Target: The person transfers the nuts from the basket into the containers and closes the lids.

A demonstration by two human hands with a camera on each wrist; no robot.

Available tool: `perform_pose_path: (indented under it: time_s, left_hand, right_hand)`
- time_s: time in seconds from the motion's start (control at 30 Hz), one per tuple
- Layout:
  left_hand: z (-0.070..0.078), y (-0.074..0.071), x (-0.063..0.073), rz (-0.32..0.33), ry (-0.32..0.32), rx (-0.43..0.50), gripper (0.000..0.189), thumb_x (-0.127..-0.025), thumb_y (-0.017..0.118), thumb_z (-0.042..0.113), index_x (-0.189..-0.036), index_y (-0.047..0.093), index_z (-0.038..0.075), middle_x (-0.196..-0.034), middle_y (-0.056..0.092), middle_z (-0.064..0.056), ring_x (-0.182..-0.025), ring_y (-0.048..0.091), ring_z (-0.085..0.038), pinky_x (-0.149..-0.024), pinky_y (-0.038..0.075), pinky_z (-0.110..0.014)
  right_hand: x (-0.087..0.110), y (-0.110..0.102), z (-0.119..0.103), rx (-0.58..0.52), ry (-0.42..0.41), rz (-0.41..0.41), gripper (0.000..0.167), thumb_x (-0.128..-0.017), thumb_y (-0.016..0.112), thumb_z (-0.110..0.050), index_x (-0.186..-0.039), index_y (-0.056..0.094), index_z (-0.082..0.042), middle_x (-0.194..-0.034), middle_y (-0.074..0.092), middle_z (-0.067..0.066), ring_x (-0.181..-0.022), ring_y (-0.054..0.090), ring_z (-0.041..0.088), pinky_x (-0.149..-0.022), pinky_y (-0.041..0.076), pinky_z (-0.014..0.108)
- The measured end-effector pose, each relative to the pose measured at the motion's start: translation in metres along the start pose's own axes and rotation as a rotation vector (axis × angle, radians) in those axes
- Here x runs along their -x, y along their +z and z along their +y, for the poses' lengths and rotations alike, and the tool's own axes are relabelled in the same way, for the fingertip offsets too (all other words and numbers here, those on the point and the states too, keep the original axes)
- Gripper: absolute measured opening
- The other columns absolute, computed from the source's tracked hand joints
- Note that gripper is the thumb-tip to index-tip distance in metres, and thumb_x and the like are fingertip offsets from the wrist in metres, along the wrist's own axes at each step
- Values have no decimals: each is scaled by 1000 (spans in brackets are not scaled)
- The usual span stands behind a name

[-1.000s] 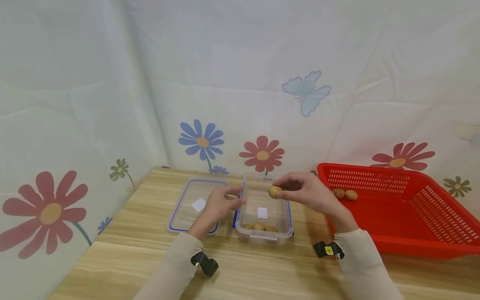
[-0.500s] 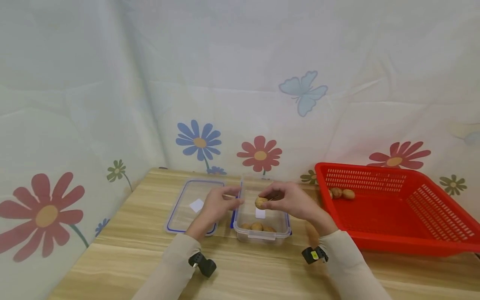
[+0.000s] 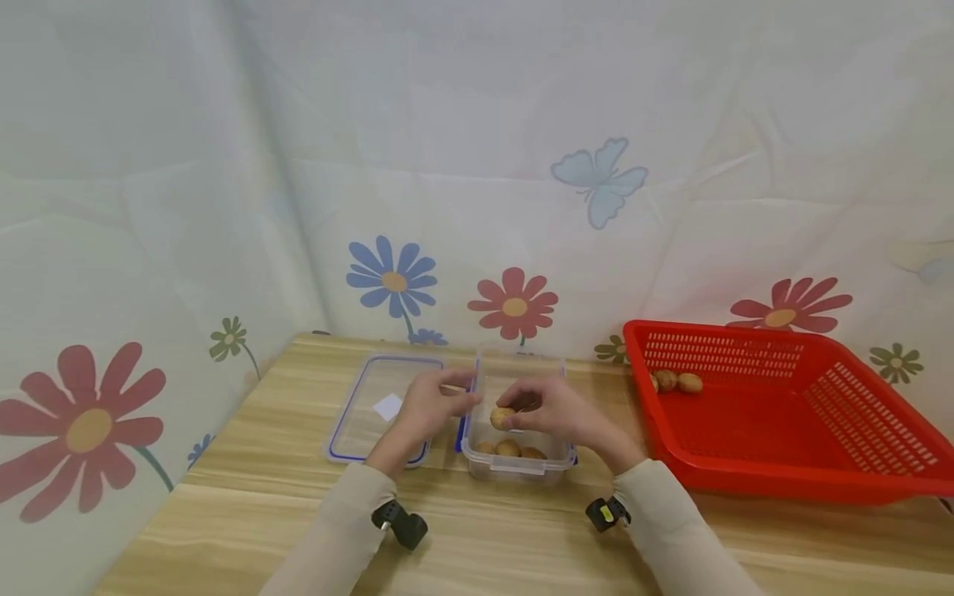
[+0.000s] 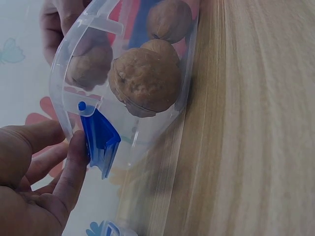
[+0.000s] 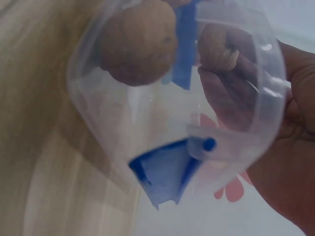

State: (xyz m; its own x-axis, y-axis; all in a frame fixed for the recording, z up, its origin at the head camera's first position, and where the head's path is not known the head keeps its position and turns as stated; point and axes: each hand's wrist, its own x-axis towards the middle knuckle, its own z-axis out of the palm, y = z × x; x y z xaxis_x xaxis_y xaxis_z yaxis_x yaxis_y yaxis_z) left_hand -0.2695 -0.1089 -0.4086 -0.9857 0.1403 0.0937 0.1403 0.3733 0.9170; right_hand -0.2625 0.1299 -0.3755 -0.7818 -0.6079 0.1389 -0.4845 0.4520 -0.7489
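Note:
In the head view a clear plastic box [image 3: 519,468] with blue side clips holds several walnuts [image 3: 508,448] at its near end. My right hand [image 3: 559,410] pinches another walnut [image 3: 502,418] between thumb and fingers, down inside the box. Through the box wall, the right wrist view shows this pinched walnut [image 5: 216,49] apart from the ones on the bottom. My left hand [image 3: 435,406] is at the box's left side, thumb and fingers spread. In the left wrist view its fingertips touch the rim beside a blue clip [image 4: 101,140].
Left of the box lies its clear lid [image 3: 361,426] with a blue seal and a white label [image 3: 388,406]. A red plastic basket [image 3: 753,439] stands at the right, with a few walnuts [image 3: 689,382] in its far left corner. A flowered curtain [image 3: 417,165] hangs behind the wooden table [image 3: 477,538].
My right hand has moved left and down with the walnut, from above the box's right rim to inside the box. My left hand has stayed at the left rim.

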Motion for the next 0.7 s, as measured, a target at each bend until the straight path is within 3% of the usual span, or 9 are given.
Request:
perform_pose_path:
  time_s: [0.37,0.7]
  left_hand:
    - [2,0,0,0,-5,-3,41,-97,78,10,-136,71,1,-127,73,-14,-103,75,-29,-88,61,-45]
    - [2,0,0,-1,-11,10,40,-98,78,10,-136,71,2,-128,73,-14,-103,75,-28,-88,61,-44]
  right_hand:
    - [-6,17,4,29,33,-7,17,-93,85,-14,-108,79,-10,-101,76,-4,-91,68,14,-87,58,28]
    - [-12,27,5,89,2,13,14,-93,85,-13,-106,80,-10,-98,77,-5,-86,68,8,-83,58,28]
